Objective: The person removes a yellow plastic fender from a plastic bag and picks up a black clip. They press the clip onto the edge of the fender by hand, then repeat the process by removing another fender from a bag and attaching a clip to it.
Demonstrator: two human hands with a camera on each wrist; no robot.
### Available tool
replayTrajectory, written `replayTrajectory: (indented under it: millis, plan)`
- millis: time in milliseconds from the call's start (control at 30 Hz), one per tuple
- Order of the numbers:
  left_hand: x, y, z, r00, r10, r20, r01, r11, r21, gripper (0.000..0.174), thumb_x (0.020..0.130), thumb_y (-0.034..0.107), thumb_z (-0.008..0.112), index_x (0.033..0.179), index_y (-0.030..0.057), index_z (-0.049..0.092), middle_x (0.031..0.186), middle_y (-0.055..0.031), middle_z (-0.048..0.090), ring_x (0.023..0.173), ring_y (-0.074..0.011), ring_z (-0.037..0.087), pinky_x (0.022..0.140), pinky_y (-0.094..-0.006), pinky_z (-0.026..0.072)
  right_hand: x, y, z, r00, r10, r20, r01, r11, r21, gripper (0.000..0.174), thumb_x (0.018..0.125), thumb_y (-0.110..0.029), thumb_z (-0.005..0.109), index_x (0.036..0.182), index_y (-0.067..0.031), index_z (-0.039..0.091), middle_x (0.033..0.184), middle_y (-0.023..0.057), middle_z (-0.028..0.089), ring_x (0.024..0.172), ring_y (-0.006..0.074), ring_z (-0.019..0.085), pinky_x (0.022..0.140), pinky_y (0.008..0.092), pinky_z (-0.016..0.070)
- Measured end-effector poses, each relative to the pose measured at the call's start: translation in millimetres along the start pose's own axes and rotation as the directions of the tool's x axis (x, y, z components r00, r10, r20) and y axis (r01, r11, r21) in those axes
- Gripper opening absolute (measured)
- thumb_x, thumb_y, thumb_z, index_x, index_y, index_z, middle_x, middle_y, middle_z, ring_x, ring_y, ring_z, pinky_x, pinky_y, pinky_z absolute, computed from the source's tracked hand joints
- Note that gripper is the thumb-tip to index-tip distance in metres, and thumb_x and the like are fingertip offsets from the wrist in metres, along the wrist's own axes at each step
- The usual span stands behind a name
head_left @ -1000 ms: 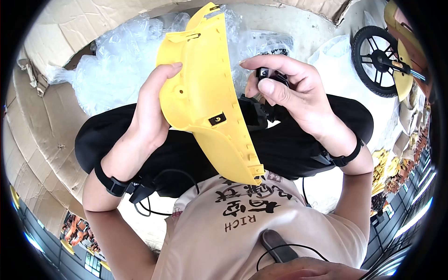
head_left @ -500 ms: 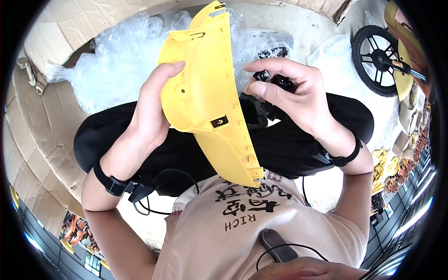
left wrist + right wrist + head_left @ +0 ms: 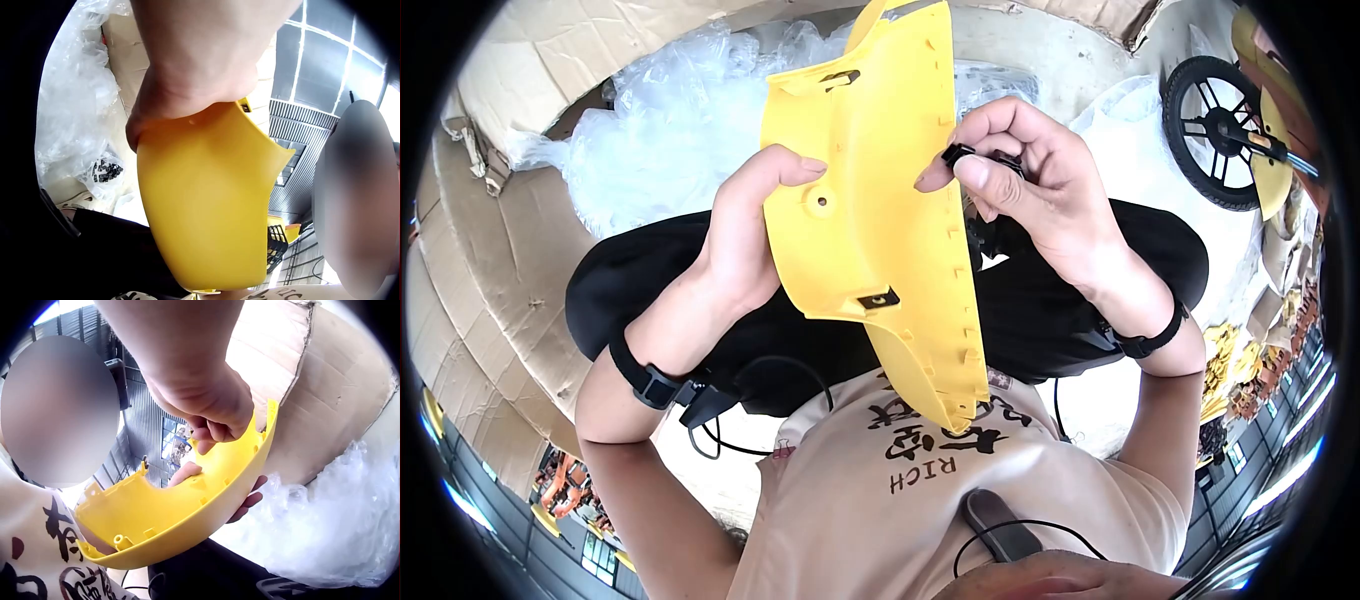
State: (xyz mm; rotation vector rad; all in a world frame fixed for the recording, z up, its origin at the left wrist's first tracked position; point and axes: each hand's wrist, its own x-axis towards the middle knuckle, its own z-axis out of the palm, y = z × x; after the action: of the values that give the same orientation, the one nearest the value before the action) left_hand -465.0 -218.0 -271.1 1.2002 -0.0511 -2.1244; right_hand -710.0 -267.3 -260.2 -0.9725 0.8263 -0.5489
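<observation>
Whereas a second ago the small black clip [image 3: 956, 155] is held off to the right of the yellow plastic shell [image 3: 870, 230], apart from its rim, the two now meet. The clip sits at the shell's ribbed right edge, in its upper third. Contact looks likely, but I cannot confirm that the clip is seated in anything.

Shell: it is higher and more upright than before, with its inner face turned further toward the head camera. A round boss and a small black insert show plainly. It is held in the air over the black trousers [image 3: 1050, 320] and rests on nothing.

Left hand [image 3: 745, 240]: it grips the shell's left side, with the thumb laid on the inner face beside the boss. The fingers wrap behind, and their tips show under the shell in the right wrist view [image 3: 250, 500]. The hold is the same as before, and this hand has carried the shell up and across.

Right hand [image 3: 1040, 200]: thumb and forefinger pinch the clip and the other fingers are curled. Something dark lies behind them, but I cannot tell what. This hand has barely shifted.

Judgement: the two parts are at the point of joining, and position along the rim is what counts now.

Surroundings: clear plastic bags [image 3: 670, 130], flattened cardboard [image 3: 490, 250] and a black spoked wheel [image 3: 1210, 130] at far right.
</observation>
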Motion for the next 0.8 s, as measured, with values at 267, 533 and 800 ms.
replayTrajectory:
  millis: [267,533,800]
  plan:
    - [-4,1,-1,0.988,-0.015,0.155,0.017,1.0,-0.011,0.048,0.085,0.025,0.051,0.124,-0.0028,0.054,0.112,-0.0145,0.065,0.097,-0.0224,0.065,0.087,-0.0345,0.0513,-2,-5,10,0.989,-0.142,0.044,0.148,0.952,-0.269,0.013,0.094,-0.007,0.067,0.103,0.0023,0.067,0.092,0.0041,0.07,0.086,0.0081,0.064,0.078,0.0218,0.0506]
    - [-2,0,-5,0.984,-0.004,0.177,0.0,1.0,0.023,0.047,0.087,0.027,0.051,0.123,-0.0027,0.055,0.11,-0.0136,0.066,0.095,-0.0206,0.066,0.085,-0.0329,0.0519,-5,-9,10,0.991,-0.127,0.044,0.134,0.951,-0.28,0.012,0.092,-0.006,0.069,0.101,0.0014,0.068,0.09,0.002,0.071,0.083,0.0072,0.063,0.076,0.0224,0.051]
    - [-2,-1,-4,0.977,0.002,0.214,-0.007,1.0,0.025,0.047,0.093,0.032,0.053,0.125,-0.0023,0.056,0.11,-0.0125,0.066,0.096,-0.0187,0.066,0.086,-0.0326,0.0522,-6,-10,17,0.989,-0.15,-0.011,0.132,0.899,-0.416,0.012,0.09,-0.003,0.071,0.101,0.0011,0.068,0.092,0.0044,0.072,0.087,0.009,0.066,0.078,0.0238,0.0524]
